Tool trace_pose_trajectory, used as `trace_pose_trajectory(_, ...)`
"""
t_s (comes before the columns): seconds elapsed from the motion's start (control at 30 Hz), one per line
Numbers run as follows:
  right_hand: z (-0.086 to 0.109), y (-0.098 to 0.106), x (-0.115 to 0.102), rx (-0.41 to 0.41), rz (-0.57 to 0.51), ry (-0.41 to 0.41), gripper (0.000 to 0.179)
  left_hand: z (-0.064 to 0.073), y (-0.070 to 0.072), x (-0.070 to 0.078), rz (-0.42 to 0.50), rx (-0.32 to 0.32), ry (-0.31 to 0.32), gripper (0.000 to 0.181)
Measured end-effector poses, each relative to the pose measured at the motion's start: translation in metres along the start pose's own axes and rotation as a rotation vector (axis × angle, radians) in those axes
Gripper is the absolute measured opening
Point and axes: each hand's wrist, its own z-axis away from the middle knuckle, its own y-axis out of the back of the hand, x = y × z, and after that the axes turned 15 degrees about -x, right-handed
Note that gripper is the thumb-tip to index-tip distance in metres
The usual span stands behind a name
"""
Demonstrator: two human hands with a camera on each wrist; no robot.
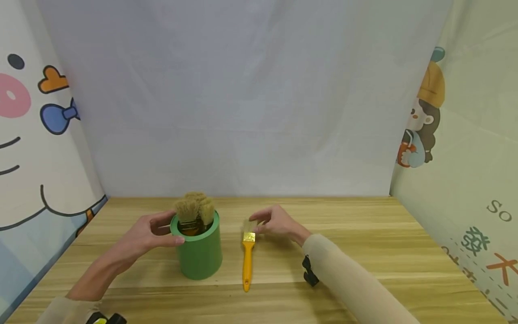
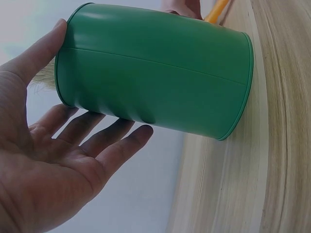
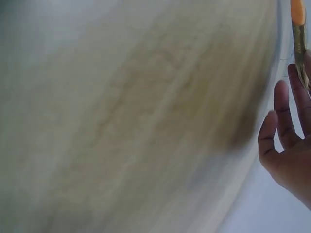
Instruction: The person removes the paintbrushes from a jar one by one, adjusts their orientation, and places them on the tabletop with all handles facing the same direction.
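In the head view my left hand (image 1: pixel 147 234) holds the green cylindrical pot (image 1: pixel 200 256) near its top, thumb at the front of the rim and fingers at the far side. Several brushes stand bristles up (image 1: pixel 194 207) inside it. The left wrist view shows the thumb (image 2: pixel 48 46) at the rim of the green pot (image 2: pixel 155 68) and fingertips along its side. To the right, a paintbrush (image 1: pixel 247 256) with a yellow handle and metal ferrule points its handle toward me. My right hand (image 1: pixel 277 222) pinches its pale bristles between thumb and forefinger; the other fingers are loosely bent.
Both hands work over a wood-grain table (image 1: pixel 364 256). A pale cloth (image 1: pixel 251 99) hangs along its back edge. Printed cartoon sheets flank it, one on the left (image 1: pixel 36 148) and one on the right (image 1: pixel 465 157). Each wrist wears a dark strap.
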Motion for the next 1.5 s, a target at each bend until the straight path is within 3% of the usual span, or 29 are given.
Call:
trace_pose_trajectory(0.27, -0.005, 0.001, -0.001, -0.035, 0.084, -0.001, 0.031, 0.001, 0.0, 0.002, -0.01, 0.005, -0.005, 0.091)
trace_pose_trajectory(0.6, -0.009, -0.002, -0.002, -0.073, 0.116, -0.039, 0.03, 0.003, 0.0, 0.002, -0.004, 0.008, 0.004, 0.092)
trace_pose_trajectory(0.83, -0.014, -0.001, 0.0, -0.056, 0.161, -0.076, 0.029, 0.002, 0.001, 0.003, -0.017, 0.004, -0.003, 0.091)
trace_pose_trajectory(1.5, -0.018, 0.0, 0.002, -0.057, 0.176, -0.061, 0.029, 0.002, 0.001, 0.003, -0.007, -0.003, -0.001, 0.092)
